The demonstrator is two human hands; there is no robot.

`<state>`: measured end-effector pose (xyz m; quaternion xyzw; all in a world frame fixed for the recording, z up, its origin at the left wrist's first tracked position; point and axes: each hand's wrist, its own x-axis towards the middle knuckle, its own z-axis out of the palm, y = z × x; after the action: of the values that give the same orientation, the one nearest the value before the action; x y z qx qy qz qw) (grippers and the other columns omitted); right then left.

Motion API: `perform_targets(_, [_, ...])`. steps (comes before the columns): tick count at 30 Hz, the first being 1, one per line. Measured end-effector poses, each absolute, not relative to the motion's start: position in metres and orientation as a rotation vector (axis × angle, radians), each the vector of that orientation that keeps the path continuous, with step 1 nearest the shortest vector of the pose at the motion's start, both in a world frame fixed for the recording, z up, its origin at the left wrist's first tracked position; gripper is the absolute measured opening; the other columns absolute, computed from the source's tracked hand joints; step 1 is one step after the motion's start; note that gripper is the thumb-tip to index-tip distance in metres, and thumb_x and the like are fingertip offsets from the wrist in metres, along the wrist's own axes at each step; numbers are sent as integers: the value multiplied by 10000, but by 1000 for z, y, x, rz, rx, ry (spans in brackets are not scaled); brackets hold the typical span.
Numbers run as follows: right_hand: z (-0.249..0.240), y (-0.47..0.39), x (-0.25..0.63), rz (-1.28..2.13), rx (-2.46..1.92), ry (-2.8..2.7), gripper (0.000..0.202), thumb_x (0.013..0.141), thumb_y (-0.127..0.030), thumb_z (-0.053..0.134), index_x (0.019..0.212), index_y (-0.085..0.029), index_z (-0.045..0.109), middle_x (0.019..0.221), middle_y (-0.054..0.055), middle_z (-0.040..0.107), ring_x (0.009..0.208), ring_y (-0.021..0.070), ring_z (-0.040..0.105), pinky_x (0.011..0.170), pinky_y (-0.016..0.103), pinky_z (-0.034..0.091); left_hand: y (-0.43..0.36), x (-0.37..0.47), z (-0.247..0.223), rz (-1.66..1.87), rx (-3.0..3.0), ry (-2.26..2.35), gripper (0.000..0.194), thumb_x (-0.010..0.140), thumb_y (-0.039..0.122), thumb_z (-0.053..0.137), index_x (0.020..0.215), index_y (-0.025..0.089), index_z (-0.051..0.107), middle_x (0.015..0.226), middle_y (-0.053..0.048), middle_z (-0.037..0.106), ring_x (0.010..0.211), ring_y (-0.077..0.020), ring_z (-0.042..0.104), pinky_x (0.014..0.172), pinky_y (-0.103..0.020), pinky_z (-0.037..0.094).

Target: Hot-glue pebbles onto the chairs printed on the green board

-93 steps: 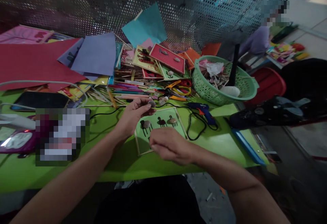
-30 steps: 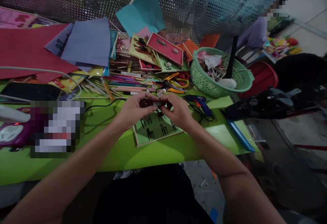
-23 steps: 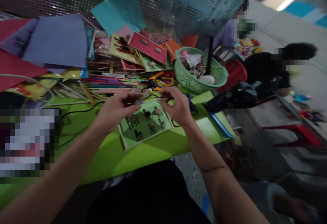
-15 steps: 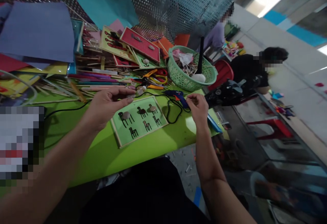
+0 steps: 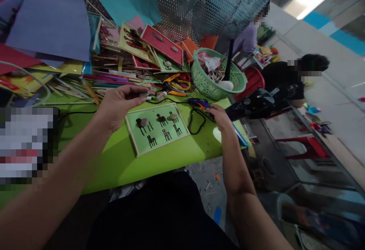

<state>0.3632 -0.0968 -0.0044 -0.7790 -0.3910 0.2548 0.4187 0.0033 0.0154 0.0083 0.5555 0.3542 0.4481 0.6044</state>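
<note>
On the green tabletop lies a green card (image 5: 155, 141) with a pale frame, printed with several black chairs; small stones (image 5: 144, 122) sit on some of them. Above its upper left corner, my left hand (image 5: 121, 103) pinches what looks like a small greyish stone (image 5: 143, 95) between thumb and fingers. My right hand (image 5: 221, 117) has its fingers closed around the handle end of a blue glue gun (image 5: 199, 102), which rests on the table right of the card. Its black cord (image 5: 196, 130) loops below it.
A green basket (image 5: 203, 84) of scraps stands behind the glue gun. Orange-handled pliers (image 5: 172, 78), sticks, pens and framed cards (image 5: 162, 45) crowd the back. A blurred-out screen (image 5: 23, 143) is at left. Another person (image 5: 281, 77) sits at right.
My right hand has gone from beside the glue gun to gripping its handle. My left hand keeps its pinch near the card. The whole view has shifted slightly.
</note>
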Motion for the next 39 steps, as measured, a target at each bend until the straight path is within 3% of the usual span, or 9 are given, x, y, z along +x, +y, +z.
perform_targets(10, [22, -133, 336, 440, -1323, -992, 391, 680, -350, 766, 1032, -260, 620, 877, -19, 577, 680, 129, 494, 649, 272, 407, 13, 5, 13, 975, 1265, 791, 395, 615, 323, 915, 962, 188, 783, 1098, -71, 778, 1012, -221, 708, 943, -349, 579])
perform_targets(15, [34, -137, 319, 865, -1306, -1067, 284, 697, -343, 737, 948, -247, 647, 804, -5, 591, 614, 136, 530, 587, 294, 430, 15, 3, 9, 975, 1283, 742, 378, 648, 273, 892, 999, 195, 777, 1093, -65, 775, 1008, -202, 711, 1010, -360, 549])
perform_targets(19, [34, -135, 309, 932, -1274, -1076, 288, 681, -289, 729, 950, -263, 631, 954, 13, 666, 570, 113, 520, 553, 294, 423, 16, 3, 8, 986, 1301, 752, 317, 674, 235, 860, 977, 202, 773, 1048, -55, 780, 1003, -201, 712, 1014, -370, 546])
perform_targets(26, [42, -129, 305, 955, -1275, -1115, 297, 679, -331, 741, 953, -241, 671, 631, -14, 580, 594, 171, 537, 555, 305, 423, 20, 2, 4, 978, 1290, 798, 286, 706, 211, 810, 989, 219, 770, 1002, -26, 779, 938, -191, 719, 901, -337, 582])
perform_targets(30, [44, -130, 304, 1129, -1374, -1204, 251, 697, -296, 778, 923, -223, 696, 684, 9, 658, 606, 180, 600, 568, 319, 470, 22, 2, 0, 1004, 1289, 794, 280, 761, 177, 770, 1039, 206, 755, 963, -28, 768, 892, -191, 725, 804, -325, 593])
perform_targets(34, [42, -129, 300, 1223, -1379, -1206, 211, 718, -281, 827, 889, -212, 724, 691, 9, 688, 563, 145, 588, 511, 281, 449, 23, 3, 2, 1042, 1266, 742, 262, 819, 67, 699, 1055, 174, 730, 950, -39, 759, 835, -148, 699, 827, -325, 582])
perform_targets(39, [33, -125, 288, 1319, -1415, -1278, 236, 723, -383, 871, 807, -202, 746, 778, 46, 749, 564, 130, 593, 473, 257, 450, 22, 2, 4, 1035, 1286, 744, 254, 862, 37, 658, 1101, 116, 695, 1006, -76, 762, 842, -137, 662, 890, -366, 562])
